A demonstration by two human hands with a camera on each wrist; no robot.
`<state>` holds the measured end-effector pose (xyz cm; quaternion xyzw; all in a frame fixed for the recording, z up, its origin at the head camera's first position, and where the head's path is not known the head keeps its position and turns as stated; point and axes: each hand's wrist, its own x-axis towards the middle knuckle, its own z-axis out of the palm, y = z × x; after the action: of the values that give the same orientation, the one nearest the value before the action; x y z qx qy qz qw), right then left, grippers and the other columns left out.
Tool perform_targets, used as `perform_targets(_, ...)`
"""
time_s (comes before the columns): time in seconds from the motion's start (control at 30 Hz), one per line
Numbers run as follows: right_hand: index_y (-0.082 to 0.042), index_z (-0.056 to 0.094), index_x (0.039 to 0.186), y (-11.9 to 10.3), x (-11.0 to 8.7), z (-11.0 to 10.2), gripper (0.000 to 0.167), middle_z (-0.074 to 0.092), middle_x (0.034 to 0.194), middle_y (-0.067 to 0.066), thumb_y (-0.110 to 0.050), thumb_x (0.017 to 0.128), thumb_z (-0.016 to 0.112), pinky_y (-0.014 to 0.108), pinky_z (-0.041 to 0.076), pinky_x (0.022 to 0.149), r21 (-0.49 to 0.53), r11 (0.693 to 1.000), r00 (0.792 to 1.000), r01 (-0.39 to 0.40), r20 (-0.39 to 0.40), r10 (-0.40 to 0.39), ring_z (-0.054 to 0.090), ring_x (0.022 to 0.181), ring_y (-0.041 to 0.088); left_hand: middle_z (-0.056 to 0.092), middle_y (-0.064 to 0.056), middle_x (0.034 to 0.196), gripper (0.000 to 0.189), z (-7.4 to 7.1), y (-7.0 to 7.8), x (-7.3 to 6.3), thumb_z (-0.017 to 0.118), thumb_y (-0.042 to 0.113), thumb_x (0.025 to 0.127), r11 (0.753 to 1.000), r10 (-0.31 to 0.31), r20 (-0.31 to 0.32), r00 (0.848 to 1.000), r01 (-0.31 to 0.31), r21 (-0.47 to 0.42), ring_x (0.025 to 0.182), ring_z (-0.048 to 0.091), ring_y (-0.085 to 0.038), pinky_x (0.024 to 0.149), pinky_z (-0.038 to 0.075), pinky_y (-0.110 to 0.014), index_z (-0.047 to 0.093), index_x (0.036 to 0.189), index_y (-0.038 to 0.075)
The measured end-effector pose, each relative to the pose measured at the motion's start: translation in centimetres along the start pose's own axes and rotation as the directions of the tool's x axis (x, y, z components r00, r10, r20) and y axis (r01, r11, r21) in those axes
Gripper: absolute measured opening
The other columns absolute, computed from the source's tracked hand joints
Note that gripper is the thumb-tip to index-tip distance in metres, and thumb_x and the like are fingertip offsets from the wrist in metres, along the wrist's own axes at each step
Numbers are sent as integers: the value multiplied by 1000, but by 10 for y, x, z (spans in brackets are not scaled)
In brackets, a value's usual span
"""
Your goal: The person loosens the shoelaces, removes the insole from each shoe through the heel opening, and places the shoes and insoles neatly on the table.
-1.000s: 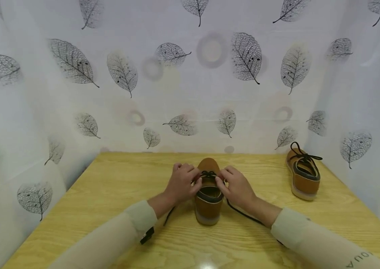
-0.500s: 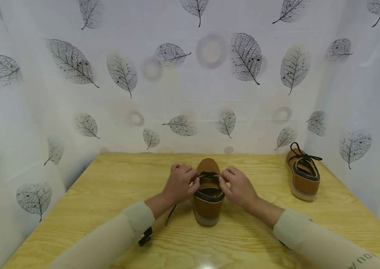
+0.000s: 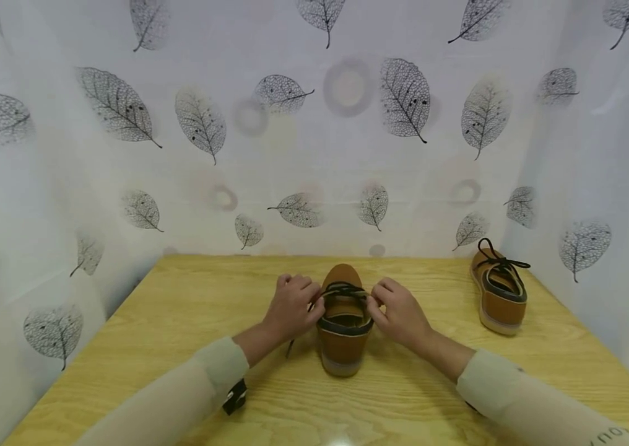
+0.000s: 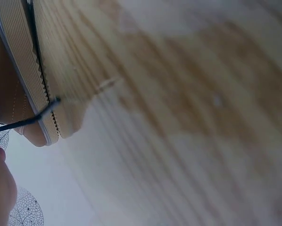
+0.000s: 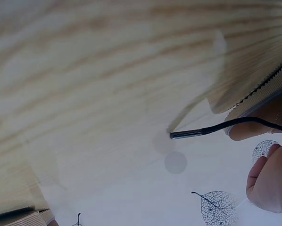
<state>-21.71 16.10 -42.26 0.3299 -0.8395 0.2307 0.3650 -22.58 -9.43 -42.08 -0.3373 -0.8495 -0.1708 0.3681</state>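
A brown leather shoe (image 3: 342, 348) stands upright on the table with its heel toward me. Across its front opening runs a dark shoelace (image 3: 343, 288), stretched sideways between my hands. At the shoe's left side my left hand (image 3: 294, 308) pinches one part of the lace; a loose tail hangs below it, also visible as a dark lace (image 4: 30, 122) in the left wrist view. My right hand (image 3: 402, 314) pinches the lace at the right side. From it a lace end (image 5: 240, 120) with a tip dangles in the right wrist view.
A second brown shoe (image 3: 504, 306), its lace tied in a bow, stands at the right rear of the wooden table (image 3: 220, 275). A white curtain (image 3: 314, 142) with leaf prints hangs behind. A small black device (image 3: 234, 397) sits by my left wrist.
Both hands have drawn slightly apart, pulling the lace out sideways over the shoe. The loose tails beside the hands have become shorter; the long right one no longer shows in the head view.
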Motion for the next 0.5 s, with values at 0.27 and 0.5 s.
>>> perform_targets(0.27,-17,53,70,2,-1,1,19,52,78,-4,-10,85,62,24,44,57,-2,1000,1000,-14,11,14,48,67,7,47,5,69,21,-3,-2,-6,61,17,89,1000,3,0,1000,-3,8,66,44,-16,80,35,-46,51,71,18)
perform_targets(0.5,-16,52,69,2,0,-2,19,52,76,-3,-8,83,62,24,44,57,-2,1000,1000,-16,4,16,48,66,7,47,5,69,20,-4,-4,-4,58,19,90,1000,-5,28,1000,4,12,67,44,-16,82,35,-47,52,71,16)
